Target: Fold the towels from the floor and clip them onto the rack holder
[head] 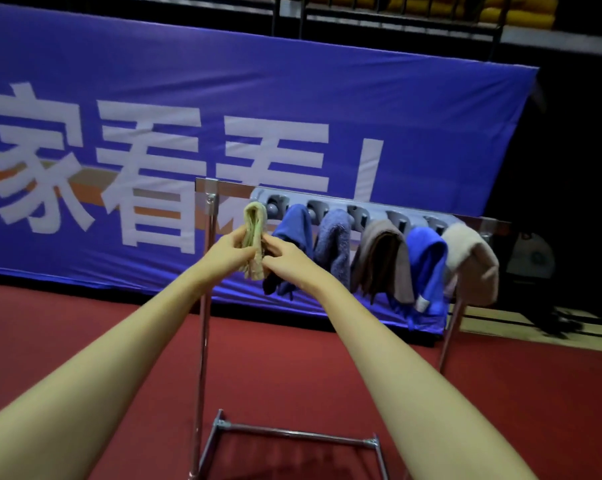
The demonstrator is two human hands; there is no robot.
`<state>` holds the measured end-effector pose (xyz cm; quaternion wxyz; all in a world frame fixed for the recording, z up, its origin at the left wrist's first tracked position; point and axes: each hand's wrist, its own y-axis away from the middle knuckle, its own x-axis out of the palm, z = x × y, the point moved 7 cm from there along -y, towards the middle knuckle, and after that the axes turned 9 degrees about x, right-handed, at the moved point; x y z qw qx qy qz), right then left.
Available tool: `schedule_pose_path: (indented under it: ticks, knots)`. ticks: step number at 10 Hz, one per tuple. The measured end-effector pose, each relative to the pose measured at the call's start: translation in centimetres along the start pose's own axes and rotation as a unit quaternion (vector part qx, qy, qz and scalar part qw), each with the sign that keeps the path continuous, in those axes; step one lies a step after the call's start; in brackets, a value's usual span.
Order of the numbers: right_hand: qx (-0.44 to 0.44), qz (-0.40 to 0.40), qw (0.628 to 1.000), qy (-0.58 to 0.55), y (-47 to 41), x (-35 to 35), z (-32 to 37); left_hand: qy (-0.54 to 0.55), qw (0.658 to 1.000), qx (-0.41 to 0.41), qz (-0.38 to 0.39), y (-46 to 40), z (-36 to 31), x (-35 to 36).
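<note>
A folded yellow-green towel (254, 233) stands upright between my hands, its top reaching the leftmost clip of the grey rack holder (330, 201). My left hand (232, 249) grips its left side and my right hand (285, 256) pinches its right side. Several towels hang clipped to the holder: a dark blue one (292, 237), a grey-blue one (334, 244), a brown one (382, 258), a bright blue one (427, 268) and a cream one (472, 265).
The holder sits on a chrome rack (206, 271) whose base bar (292, 433) lies on the red floor (85, 334). A large blue banner (223, 98) with white characters stands right behind. Dark objects lie at the far right.
</note>
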<state>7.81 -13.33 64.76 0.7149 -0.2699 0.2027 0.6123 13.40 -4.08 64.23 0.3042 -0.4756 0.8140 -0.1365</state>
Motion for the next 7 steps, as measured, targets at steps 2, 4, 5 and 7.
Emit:
schedule_pose_path:
  ticks: [2, 4, 5, 7]
  knots:
    - [-0.001, -0.069, 0.998, 0.006, 5.1, -3.2, 0.9, -0.093, 0.996, 0.012, -0.008, 2.8, -3.4, 0.4]
    - [-0.035, -0.213, 0.94, 0.265, 13.7, -7.8, 0.4, -0.38, 0.911, 0.153, -0.038, 7.7, -9.6, 3.5]
    - [-0.029, -0.255, 0.893, 0.369, 17.6, -9.0, -1.0, -0.394, 0.906, 0.149, -0.045, 10.7, -10.2, 6.3]
    - [0.057, -0.228, 0.908, 0.347, 21.4, -9.3, -5.9, -0.404, 0.91, 0.089, 0.034, 13.2, -9.7, 10.4]
